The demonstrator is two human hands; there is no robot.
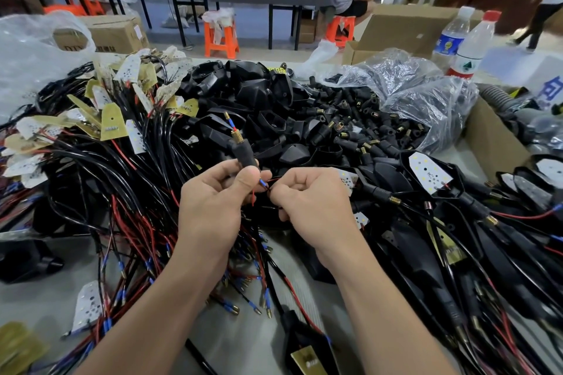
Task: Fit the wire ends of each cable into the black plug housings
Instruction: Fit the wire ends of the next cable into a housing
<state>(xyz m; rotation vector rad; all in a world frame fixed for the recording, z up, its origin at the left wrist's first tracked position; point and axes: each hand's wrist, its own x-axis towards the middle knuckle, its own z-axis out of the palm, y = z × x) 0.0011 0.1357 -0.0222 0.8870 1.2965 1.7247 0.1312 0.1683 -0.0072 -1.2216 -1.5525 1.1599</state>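
My left hand [213,201] grips a small black plug housing [243,152] upright; a brass spring and a blue-sleeved wire tip [230,122] stick out of its top. Below the housing a blue wire end [262,182] and a red wire show between my hands. My right hand [310,201] pinches these thin wires just right of the left thumb. A heap of loose black plug housings [359,125] lies behind, spilling from a clear plastic bag [426,100]. Larger black shells [253,85] are piled in the middle.
Cables with small LED boards [115,122] are heaped at the left, and assembled lamps with cables [432,179] at the right. Two water bottles [469,42] and cardboard boxes [405,27] stand at the back right. A person sits on an orange stool [341,30] far behind.
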